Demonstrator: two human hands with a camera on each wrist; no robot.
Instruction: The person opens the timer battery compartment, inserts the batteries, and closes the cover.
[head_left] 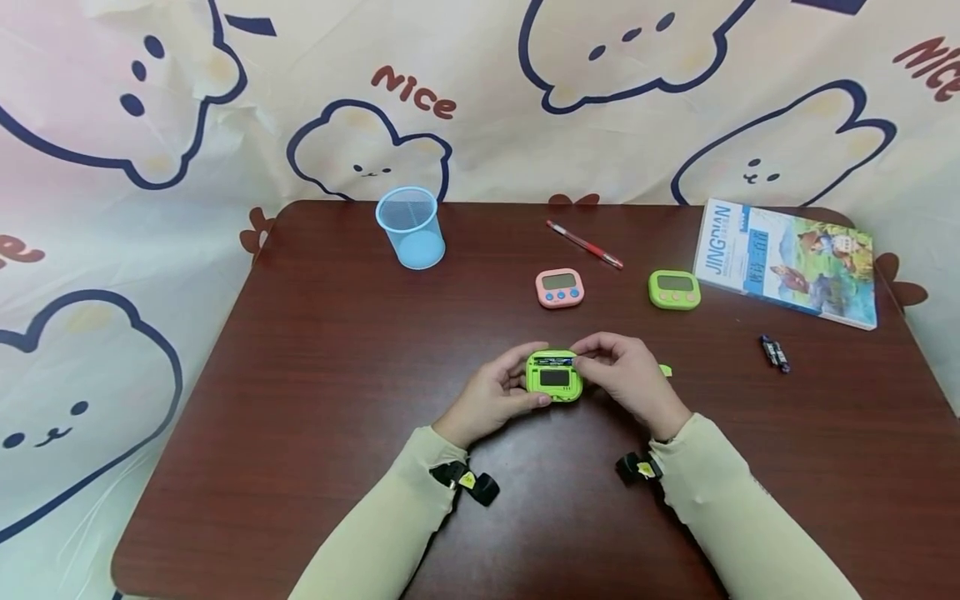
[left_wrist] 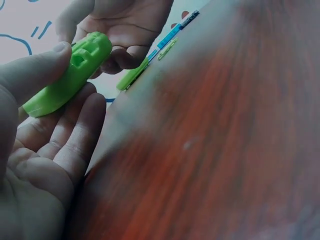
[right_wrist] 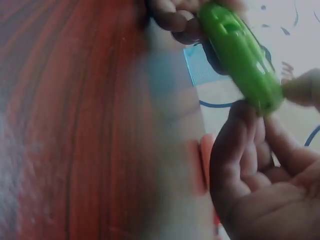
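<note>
My left hand (head_left: pixel 495 390) grips a light green digital timer (head_left: pixel 555 396) by its left side, thumb along the near edge. Its back faces up, and a dark battery shows in the slot along the far edge. My right hand (head_left: pixel 630 379) pinches the timer's right end, thumb by the end of that slot. In the left wrist view the timer (left_wrist: pixel 65 82) lies across my left fingers, under the thumb. The right wrist view has its end (right_wrist: pixel 267 97) between my right thumb and fingertips. A small green piece (head_left: pixel 665 370), probably the battery cover, is partly hidden behind my right hand.
Beyond my hands lie a pink timer (head_left: pixel 559 288), another green timer (head_left: pixel 674 290) and a red pen (head_left: pixel 585 244). A blue cup (head_left: pixel 414 229) stands at the table's far edge. To the right are a book (head_left: pixel 787 262) and small dark batteries (head_left: pixel 774 354).
</note>
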